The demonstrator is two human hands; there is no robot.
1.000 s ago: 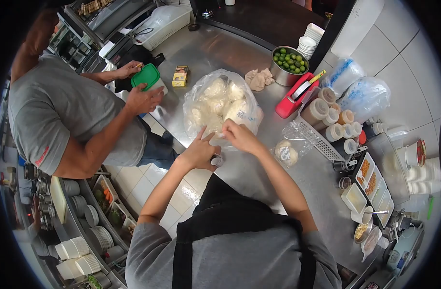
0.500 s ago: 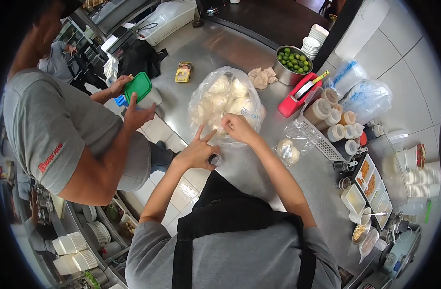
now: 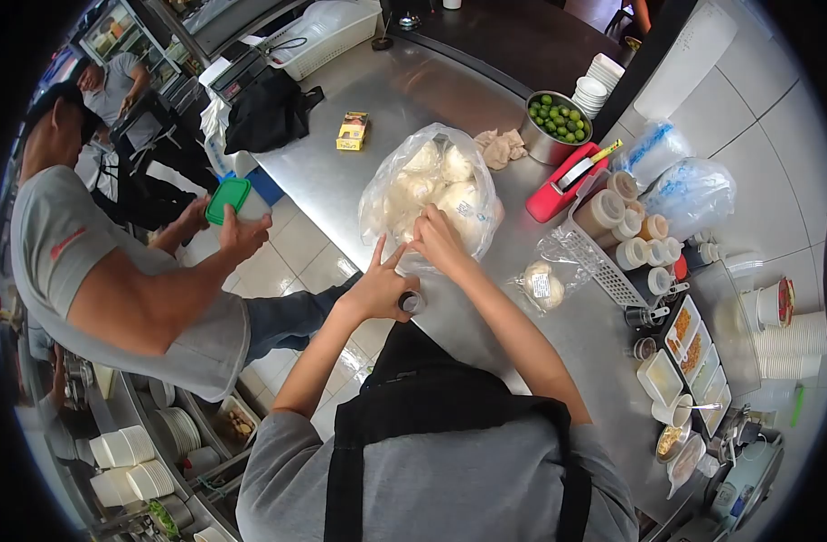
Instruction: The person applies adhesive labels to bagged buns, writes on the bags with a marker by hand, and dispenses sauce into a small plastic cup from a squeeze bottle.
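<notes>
A large clear plastic bag full of round white pieces that look like dough balls lies on the steel counter. My left hand is at the bag's near side, two fingers stretched towards it, the others curled round a small dark cup with a clear rim. Bent over the bag's near edge, my right hand has its fingers pinched together, close to my left fingertips. Whether bag film is between them I cannot make out. To the right, a smaller clear bag holds one labelled white ball.
A co-worker stands at left, holding a green-lidded tub. On the steel counter are a yellow box, a pot of limes, a red tape dispenser, a basket of sauce bottles and topping trays.
My right hand has moved slightly left and down, closer to my left fingertips. The co-worker has stepped away from the counter with the green-lidded tub. My left hand still holds the small cup.
</notes>
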